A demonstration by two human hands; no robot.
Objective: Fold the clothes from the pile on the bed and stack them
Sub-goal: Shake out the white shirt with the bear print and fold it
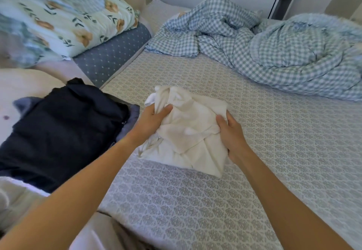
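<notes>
A cream-white garment [194,132] lies bunched in a rough folded bundle on the patterned bed sheet [274,151], in the middle of the view. My left hand [151,119] grips its left edge, thumb on top of the cloth. My right hand [232,132] grips its right side, fingers curled under the fabric. To the left lies a dark navy garment [64,128], laid flat on top of a grey-blue piece [29,101].
A rumpled blue-checked duvet [274,53] fills the far right of the bed. Floral pillows [64,24] and a grey dotted cushion [111,53] sit at the far left by the headboard. White cloth [17,196] lies at the near left.
</notes>
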